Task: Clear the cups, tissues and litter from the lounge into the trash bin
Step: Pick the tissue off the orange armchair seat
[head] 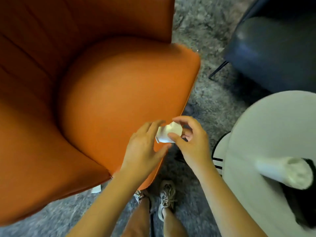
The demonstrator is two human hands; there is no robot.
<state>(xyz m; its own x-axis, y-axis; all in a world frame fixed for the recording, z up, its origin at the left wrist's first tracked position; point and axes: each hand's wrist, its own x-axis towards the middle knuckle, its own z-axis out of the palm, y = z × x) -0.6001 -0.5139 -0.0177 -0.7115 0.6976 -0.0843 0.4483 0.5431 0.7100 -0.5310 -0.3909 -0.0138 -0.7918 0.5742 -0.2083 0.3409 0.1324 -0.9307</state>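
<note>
Two grips meet over the chair (119, 82) edge: my right grip (190, 142) pinches a crumpled cup (166, 134); my left grip (145, 145), fingers apart, sits at its nine o'clock.

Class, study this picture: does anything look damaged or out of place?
Yes. The white cup pinched in the right hand is crushed out of shape. A white scrap lies on the carpet beside the orange chair.
</note>
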